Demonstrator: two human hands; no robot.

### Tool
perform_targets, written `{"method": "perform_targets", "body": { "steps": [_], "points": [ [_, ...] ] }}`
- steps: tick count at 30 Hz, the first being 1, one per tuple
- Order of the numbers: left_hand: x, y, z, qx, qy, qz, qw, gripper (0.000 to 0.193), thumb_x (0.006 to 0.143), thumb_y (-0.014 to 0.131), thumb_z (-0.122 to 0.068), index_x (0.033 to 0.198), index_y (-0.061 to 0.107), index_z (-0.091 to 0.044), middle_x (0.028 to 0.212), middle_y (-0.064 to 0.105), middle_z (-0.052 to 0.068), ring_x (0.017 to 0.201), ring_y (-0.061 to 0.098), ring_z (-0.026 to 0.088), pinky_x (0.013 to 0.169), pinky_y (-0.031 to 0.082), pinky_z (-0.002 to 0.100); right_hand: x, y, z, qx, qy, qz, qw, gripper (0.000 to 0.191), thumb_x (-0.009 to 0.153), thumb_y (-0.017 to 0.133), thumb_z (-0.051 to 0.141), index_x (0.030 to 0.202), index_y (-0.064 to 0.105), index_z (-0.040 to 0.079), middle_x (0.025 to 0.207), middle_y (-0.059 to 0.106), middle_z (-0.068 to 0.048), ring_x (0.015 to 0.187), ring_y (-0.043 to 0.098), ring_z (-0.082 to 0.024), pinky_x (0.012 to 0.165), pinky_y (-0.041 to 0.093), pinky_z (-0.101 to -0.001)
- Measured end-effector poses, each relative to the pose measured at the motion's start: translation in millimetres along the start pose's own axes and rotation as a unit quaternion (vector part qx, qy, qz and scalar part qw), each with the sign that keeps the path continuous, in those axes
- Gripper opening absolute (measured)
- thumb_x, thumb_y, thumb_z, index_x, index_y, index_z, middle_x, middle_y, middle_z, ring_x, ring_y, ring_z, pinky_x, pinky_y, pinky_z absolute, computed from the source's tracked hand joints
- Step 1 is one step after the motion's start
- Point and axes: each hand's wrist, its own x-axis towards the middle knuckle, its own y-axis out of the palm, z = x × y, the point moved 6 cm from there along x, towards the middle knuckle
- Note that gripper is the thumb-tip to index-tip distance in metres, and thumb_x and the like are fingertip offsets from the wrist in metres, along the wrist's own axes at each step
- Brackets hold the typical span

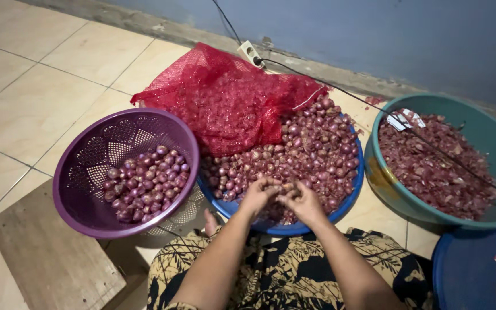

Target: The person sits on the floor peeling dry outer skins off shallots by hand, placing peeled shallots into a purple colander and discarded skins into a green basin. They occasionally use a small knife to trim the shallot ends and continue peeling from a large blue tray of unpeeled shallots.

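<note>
My left hand (258, 194) and my right hand (304, 202) meet over the near edge of a blue basin (282, 228) heaped with unpeeled shallots (311, 150). Both hands pinch one small shallot (287, 188) between their fingertips. A red mesh sack (228, 97) lies over the far side of that heap. To the left stands a purple perforated basket (87, 172) holding peeled shallots (147, 182). On the right a teal basin (489, 138) is filled with shallot skins (431, 166).
A wooden board (47, 252) lies on the tiled floor at lower left. A dark blue lid (477, 270) sits at lower right. A black cable (374, 109) runs from a white power strip (250, 53) by the wall across the teal basin.
</note>
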Motion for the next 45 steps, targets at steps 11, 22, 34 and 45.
{"method": "perform_targets", "body": {
  "steps": [11,22,34,45],
  "points": [
    [-14,6,2,-0.193,-0.005,-0.013,0.981,0.023,0.097,0.061,0.002,0.120,0.063,-0.001,0.104,0.071,0.011,0.090,0.071,0.020,0.081,0.059,0.029,-6,-2,10,0.052,-0.012,0.027,0.998,0.036,0.102,0.052,0.021,0.136,0.047,0.010,0.085,0.062,0.002,0.068,0.056,-0.008,0.060,0.047,-0.0249],
    [-11,4,1,-0.242,0.023,0.028,0.970,0.018,0.098,0.063,0.001,0.116,0.063,0.001,0.106,0.072,0.014,0.094,0.072,0.023,0.087,0.060,0.034,-8,0,-11,0.091,0.017,0.103,0.990,0.033,0.109,0.047,0.027,0.137,0.053,0.011,0.073,0.052,0.002,0.058,0.045,-0.006,0.049,0.033,-0.0217],
    [-12,-4,1,-0.213,0.007,-0.019,0.977,0.026,0.092,0.070,0.000,0.117,0.063,-0.004,0.105,0.073,0.011,0.095,0.071,0.021,0.084,0.059,0.032,-14,4,-4,0.074,0.082,0.098,0.989,0.034,0.105,0.047,0.023,0.138,0.055,0.018,0.070,0.051,0.002,0.055,0.044,-0.007,0.046,0.033,-0.0216],
    [-9,-4,1,-0.147,0.085,-0.073,0.983,0.024,0.088,0.075,0.002,0.110,0.067,-0.002,0.104,0.071,0.008,0.092,0.070,0.016,0.085,0.058,0.028,-16,-3,3,-0.099,0.051,0.048,0.993,0.043,0.103,0.053,0.026,0.147,0.051,0.028,0.065,0.052,0.002,0.055,0.050,-0.009,0.050,0.041,-0.0268]
  ]
}}
